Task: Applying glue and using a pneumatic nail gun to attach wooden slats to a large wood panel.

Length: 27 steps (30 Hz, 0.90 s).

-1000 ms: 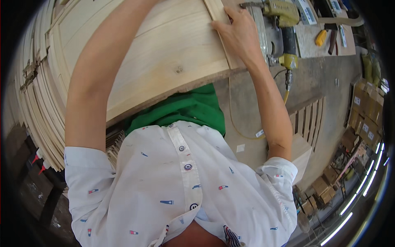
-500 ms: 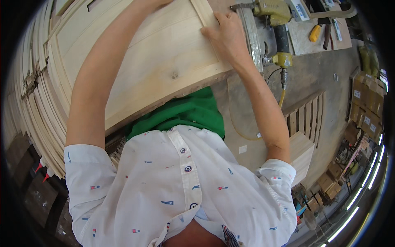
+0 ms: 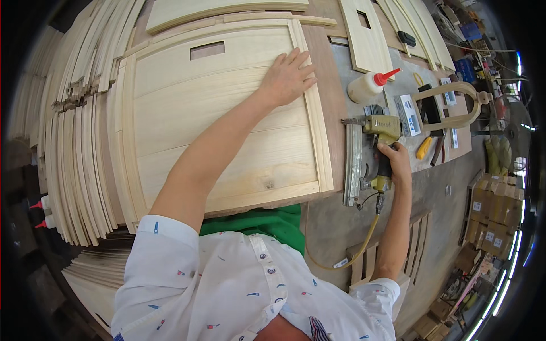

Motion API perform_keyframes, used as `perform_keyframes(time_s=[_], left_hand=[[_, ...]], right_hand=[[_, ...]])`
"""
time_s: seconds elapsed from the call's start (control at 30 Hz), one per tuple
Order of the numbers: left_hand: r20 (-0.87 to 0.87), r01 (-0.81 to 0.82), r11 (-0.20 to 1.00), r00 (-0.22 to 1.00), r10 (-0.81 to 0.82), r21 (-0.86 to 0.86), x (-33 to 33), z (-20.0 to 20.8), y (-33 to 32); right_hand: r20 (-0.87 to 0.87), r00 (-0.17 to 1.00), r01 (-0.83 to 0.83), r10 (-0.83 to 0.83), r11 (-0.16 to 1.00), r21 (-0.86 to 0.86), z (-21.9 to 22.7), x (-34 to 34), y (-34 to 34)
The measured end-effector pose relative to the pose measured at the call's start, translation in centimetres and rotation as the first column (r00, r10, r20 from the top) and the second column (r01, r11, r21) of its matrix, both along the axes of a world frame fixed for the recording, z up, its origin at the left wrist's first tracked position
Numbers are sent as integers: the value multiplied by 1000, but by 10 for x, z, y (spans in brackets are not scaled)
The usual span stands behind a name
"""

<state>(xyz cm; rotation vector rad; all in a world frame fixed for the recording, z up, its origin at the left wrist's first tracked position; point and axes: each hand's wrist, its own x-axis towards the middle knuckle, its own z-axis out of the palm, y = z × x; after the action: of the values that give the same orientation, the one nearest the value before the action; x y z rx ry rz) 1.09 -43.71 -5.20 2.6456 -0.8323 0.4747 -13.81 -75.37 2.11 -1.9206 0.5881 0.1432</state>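
In front of me lies a pale wooden panel [image 3: 227, 131] with a raised frame and a small rectangular cut-out near its far side. My left hand [image 3: 287, 78] rests with spread fingers on the right-hand frame strip [image 3: 314, 128], towards the far corner. To the right of the panel, my right hand [image 3: 396, 162] is wrapped round the black grip of a yellow-green pneumatic nail gun [image 3: 382, 128]. The gun's long metal magazine [image 3: 352, 165] lies along the panel's right side, apart from it. A yellow air hose [image 3: 367, 244] runs from its handle towards me.
A glue bottle [image 3: 367, 87] with a red nozzle stands beyond the gun. Right of it are a curved wooden piece [image 3: 455, 119], small boxes and a yellow cutter [image 3: 424, 148]. Stacked wooden strips [image 3: 77, 170] line the left; more boards [image 3: 227, 12] lie at the far side.
My right hand has left the panel's right edge and taken hold of the nail gun. My left hand now lies on the right frame strip. The view has shifted, showing more of the far side.
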Motion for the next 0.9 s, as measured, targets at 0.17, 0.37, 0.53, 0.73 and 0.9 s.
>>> perform_keyframes(time_s=[0.17, 0.37, 0.53, 0.73, 0.9], left_hand=[[17, -3, 995, 1000, 5, -101, 3, -2, -5], [85, 3, 981, 996, 14, -195, 5, -2, -2], [97, -2, 974, 995, 25, -228, 5, -3, -4], [97, -8, 971, 995, 32, -240, 4, 4, -5], [120, 7, 960, 992, 28, -278, 4, 5, -4]], right_hand=[[-97, 993, -43, 64, 978, 205, 35, 4, 13], [57, 940, -322, 335, 932, -169, 97, 54, 90], [131, 841, -465, 525, 825, -322, 100, 168, 136], [91, 749, -576, 657, 712, -401, 84, 262, 168], [-39, 824, -526, 565, 738, -422, 101, 264, 191]])
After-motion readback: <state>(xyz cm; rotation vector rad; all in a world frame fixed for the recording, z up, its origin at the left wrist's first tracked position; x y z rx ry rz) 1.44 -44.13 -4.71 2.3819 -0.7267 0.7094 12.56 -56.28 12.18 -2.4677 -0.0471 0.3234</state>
